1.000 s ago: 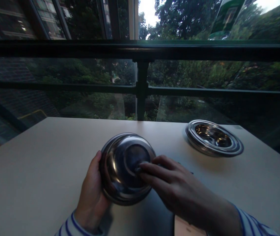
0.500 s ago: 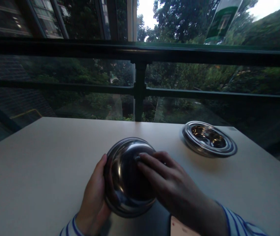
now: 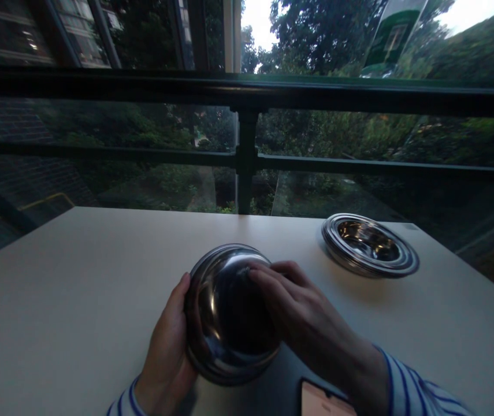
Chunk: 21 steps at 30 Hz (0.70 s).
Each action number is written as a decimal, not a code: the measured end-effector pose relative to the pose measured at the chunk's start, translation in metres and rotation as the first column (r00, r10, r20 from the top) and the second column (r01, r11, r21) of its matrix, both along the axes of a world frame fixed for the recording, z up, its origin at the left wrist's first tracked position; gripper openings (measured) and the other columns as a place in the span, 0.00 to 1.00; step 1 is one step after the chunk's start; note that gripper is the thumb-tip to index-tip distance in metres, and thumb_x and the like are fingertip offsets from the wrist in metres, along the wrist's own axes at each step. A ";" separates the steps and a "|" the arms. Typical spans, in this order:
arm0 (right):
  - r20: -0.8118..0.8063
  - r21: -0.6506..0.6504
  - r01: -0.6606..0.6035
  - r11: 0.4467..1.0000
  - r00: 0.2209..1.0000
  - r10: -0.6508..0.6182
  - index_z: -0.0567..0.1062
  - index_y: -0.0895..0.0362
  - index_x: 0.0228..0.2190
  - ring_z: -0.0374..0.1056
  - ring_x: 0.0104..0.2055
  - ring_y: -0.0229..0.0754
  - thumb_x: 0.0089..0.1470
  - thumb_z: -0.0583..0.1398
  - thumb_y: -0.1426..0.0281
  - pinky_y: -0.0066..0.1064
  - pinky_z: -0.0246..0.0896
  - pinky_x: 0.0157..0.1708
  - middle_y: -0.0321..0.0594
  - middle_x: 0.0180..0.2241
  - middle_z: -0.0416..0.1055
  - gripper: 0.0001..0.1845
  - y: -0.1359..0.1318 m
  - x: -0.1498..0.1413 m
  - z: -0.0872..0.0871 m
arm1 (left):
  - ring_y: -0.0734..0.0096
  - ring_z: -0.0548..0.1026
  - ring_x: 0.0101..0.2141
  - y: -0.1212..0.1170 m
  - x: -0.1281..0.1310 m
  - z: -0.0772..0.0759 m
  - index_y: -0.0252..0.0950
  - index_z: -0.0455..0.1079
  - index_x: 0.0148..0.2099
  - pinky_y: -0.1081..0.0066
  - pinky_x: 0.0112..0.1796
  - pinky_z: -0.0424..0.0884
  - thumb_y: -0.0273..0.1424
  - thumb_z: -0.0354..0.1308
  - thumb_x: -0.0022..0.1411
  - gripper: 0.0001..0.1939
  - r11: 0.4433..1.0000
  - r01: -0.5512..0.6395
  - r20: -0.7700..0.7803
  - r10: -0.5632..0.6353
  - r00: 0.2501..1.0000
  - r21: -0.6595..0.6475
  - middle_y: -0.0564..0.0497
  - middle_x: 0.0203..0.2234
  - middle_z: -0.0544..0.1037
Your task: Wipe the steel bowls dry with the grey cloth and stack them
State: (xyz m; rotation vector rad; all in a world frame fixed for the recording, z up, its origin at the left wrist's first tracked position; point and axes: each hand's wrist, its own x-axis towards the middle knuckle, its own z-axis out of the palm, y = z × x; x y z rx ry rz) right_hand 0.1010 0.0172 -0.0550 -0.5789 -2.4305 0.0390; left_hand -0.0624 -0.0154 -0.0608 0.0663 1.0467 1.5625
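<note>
An upturned steel bowl (image 3: 225, 318) is held tilted over the near middle of the white table (image 3: 77, 277), its shiny underside facing me. My left hand (image 3: 166, 352) grips its left rim, thumb along the edge. My right hand (image 3: 303, 315) lies over the bowl's right side with the fingers pressed against the metal near the top. I cannot make out whether anything is under those fingers. Both wrists wear blue-striped white sleeves.
A stack of steel plates or shallow bowls (image 3: 368, 244) sits at the table's far right. A phone-like object (image 3: 325, 401) lies at the near edge under my right forearm. A dark railing with glass (image 3: 242, 162) runs just behind the table.
My right fingers have slid from the bowl's middle up toward its far upper rim. The bowl has tipped so that more of its underside faces me. My left hand keeps its grip.
</note>
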 end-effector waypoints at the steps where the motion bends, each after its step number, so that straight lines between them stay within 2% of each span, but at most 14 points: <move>1: 0.006 0.001 -0.019 1.000 1.000 0.019 0.64 0.67 0.48 0.60 0.46 0.45 0.58 0.49 0.79 0.37 0.66 0.43 0.52 0.48 0.67 0.16 0.000 0.000 0.001 | 0.61 0.78 0.33 0.000 0.000 0.000 0.29 0.73 0.43 0.62 0.36 0.75 0.31 0.50 0.61 0.15 1.000 0.008 -0.001 -0.008 1.000 -0.004 0.44 0.32 0.81; 4: 0.034 0.004 -0.122 0.993 0.992 0.122 0.67 0.65 0.46 0.60 0.46 0.46 0.58 0.50 0.78 0.36 0.66 0.43 0.51 0.48 0.66 0.15 -0.001 0.000 0.003 | 0.60 0.78 0.32 -0.001 0.000 -0.001 0.29 0.73 0.42 0.61 0.35 0.75 0.31 0.50 0.61 0.14 1.000 0.024 -0.020 -0.024 1.000 -0.013 0.43 0.30 0.81; 5: 0.020 -0.009 -0.107 0.994 0.994 0.107 0.67 0.64 0.46 0.60 0.46 0.45 0.58 0.50 0.78 0.36 0.66 0.41 0.51 0.47 0.66 0.15 -0.001 0.000 0.003 | 0.60 0.78 0.32 0.000 0.000 -0.001 0.29 0.73 0.42 0.61 0.34 0.75 0.31 0.50 0.61 0.14 1.000 0.026 -0.028 -0.027 0.999 -0.007 0.43 0.30 0.81; 8: -0.012 -0.050 0.042 0.998 0.999 -0.042 0.67 0.62 0.47 0.61 0.45 0.45 0.57 0.51 0.79 0.36 0.68 0.38 0.51 0.46 0.66 0.16 -0.001 -0.001 0.003 | 0.61 0.78 0.32 0.000 0.000 -0.002 0.30 0.73 0.43 0.62 0.35 0.75 0.31 0.50 0.61 0.14 1.000 0.022 -0.040 -0.022 0.999 0.007 0.44 0.31 0.81; 9: -0.005 -0.032 0.040 0.999 0.999 -0.040 0.67 0.63 0.46 0.61 0.45 0.45 0.57 0.51 0.79 0.36 0.68 0.38 0.52 0.45 0.67 0.15 -0.002 -0.001 0.003 | 0.61 0.78 0.32 0.000 -0.001 -0.003 0.30 0.73 0.43 0.62 0.35 0.75 0.31 0.51 0.60 0.14 1.000 0.022 -0.038 -0.022 0.999 0.001 0.45 0.30 0.81; 12: 0.034 0.077 -0.091 0.993 0.996 0.088 0.69 0.66 0.45 0.62 0.43 0.46 0.58 0.50 0.78 0.36 0.67 0.38 0.53 0.43 0.68 0.14 -0.003 -0.002 0.004 | 0.60 0.78 0.32 0.000 -0.002 -0.003 0.29 0.72 0.43 0.61 0.35 0.75 0.31 0.50 0.60 0.14 1.000 0.028 -0.030 -0.029 0.999 -0.005 0.44 0.30 0.81; 13: 0.038 0.102 -0.100 0.990 0.995 0.097 0.69 0.66 0.44 0.62 0.43 0.46 0.59 0.49 0.77 0.37 0.67 0.39 0.53 0.43 0.68 0.14 -0.003 -0.001 0.004 | 0.60 0.78 0.32 0.000 -0.002 -0.003 0.29 0.72 0.43 0.61 0.35 0.75 0.31 0.50 0.60 0.14 0.999 0.032 -0.029 -0.032 0.999 0.003 0.44 0.30 0.80; 17: 0.058 0.100 0.091 0.991 0.994 -0.097 0.69 0.67 0.44 0.60 0.43 0.48 0.59 0.49 0.77 0.39 0.67 0.38 0.54 0.43 0.66 0.14 0.004 0.004 0.004 | 0.60 0.78 0.34 0.001 0.001 -0.003 0.30 0.73 0.43 0.61 0.37 0.75 0.32 0.51 0.60 0.14 0.999 0.020 -0.042 -0.019 0.999 0.025 0.45 0.32 0.81; 19: 0.067 0.133 0.095 0.987 0.992 -0.105 0.70 0.68 0.43 0.60 0.43 0.49 0.58 0.49 0.78 0.38 0.67 0.37 0.54 0.42 0.66 0.15 0.006 0.005 0.004 | 0.61 0.78 0.35 0.001 0.002 -0.004 0.30 0.73 0.43 0.62 0.37 0.74 0.31 0.51 0.60 0.14 1.000 0.016 -0.045 -0.015 0.999 0.021 0.45 0.33 0.81; 21: 0.062 0.186 0.036 0.982 0.997 -0.049 0.70 0.69 0.43 0.60 0.43 0.50 0.58 0.48 0.78 0.39 0.66 0.39 0.55 0.41 0.66 0.16 0.006 0.004 0.005 | 0.62 0.78 0.35 0.001 0.003 -0.005 0.30 0.73 0.43 0.63 0.38 0.74 0.31 0.51 0.60 0.13 0.999 0.031 -0.028 -0.030 0.999 0.024 0.44 0.34 0.80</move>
